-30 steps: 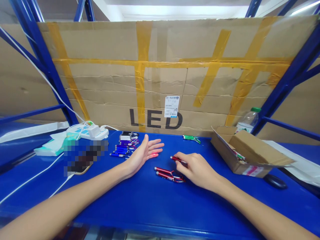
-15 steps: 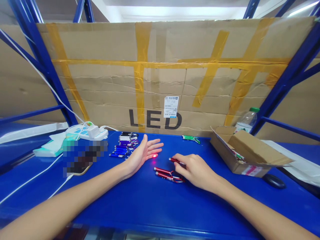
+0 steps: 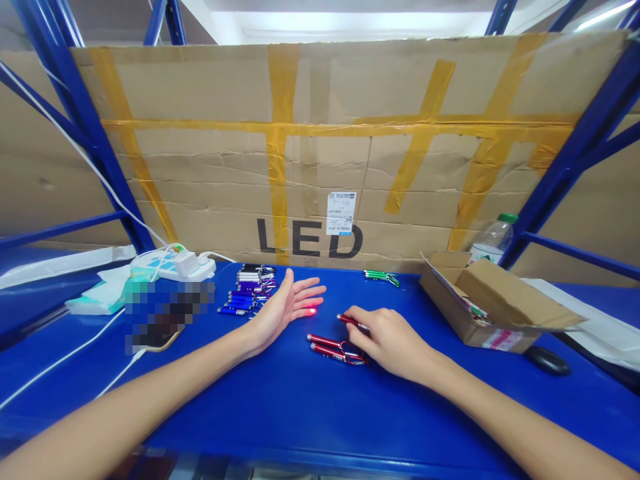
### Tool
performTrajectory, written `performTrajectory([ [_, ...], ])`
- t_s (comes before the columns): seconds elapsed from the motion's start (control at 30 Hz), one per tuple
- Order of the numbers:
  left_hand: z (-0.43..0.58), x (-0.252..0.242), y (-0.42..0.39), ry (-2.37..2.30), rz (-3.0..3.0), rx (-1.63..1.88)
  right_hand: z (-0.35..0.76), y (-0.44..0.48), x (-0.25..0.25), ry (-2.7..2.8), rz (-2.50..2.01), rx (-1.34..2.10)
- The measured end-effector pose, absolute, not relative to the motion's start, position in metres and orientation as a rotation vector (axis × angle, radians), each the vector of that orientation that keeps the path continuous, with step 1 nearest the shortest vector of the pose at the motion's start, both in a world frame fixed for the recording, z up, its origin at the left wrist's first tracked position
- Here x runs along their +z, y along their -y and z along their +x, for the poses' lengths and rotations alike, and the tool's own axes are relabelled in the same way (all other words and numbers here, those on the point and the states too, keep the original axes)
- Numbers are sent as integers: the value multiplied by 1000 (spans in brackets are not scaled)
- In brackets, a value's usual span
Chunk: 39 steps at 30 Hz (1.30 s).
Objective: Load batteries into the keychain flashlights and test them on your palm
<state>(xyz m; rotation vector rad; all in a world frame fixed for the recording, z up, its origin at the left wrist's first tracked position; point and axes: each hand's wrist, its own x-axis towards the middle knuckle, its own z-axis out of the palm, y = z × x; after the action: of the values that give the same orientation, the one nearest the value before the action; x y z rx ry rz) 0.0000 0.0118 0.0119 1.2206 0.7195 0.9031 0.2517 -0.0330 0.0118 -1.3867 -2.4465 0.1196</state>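
My right hand is closed round a red pen-shaped light that points left. Its red spot glows on the fingers of my left hand, which lies open, palm up, on the blue table. Two more red pen lights lie side by side just left of my right hand. A row of purple, blue and black pen lights lies beyond my left hand.
A taped cardboard sheet marked LED stands along the back. An open cardboard box sits at the right with a water bottle behind it. Green pen lights lie at the back, a white power strip at the left.
Both hands hold about the same place. The red spot on my left fingers has grown a little brighter.
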Motion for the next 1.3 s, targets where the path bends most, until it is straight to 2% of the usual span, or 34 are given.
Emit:
performTrajectory([
  [0.17,1,13,-10,-726,1238,884,253,32,14,2328,-1360,155],
  [0.73,3,14,-10,-742,1220,918,254,28,8,2451,-1466,140],
  [1.1,1,13,-12,-740,1203,924,251,35,14,2569,-1280,293],
  [1.3,2,10,-14,-741,1224,912,253,36,16,2602,-1274,242],
])
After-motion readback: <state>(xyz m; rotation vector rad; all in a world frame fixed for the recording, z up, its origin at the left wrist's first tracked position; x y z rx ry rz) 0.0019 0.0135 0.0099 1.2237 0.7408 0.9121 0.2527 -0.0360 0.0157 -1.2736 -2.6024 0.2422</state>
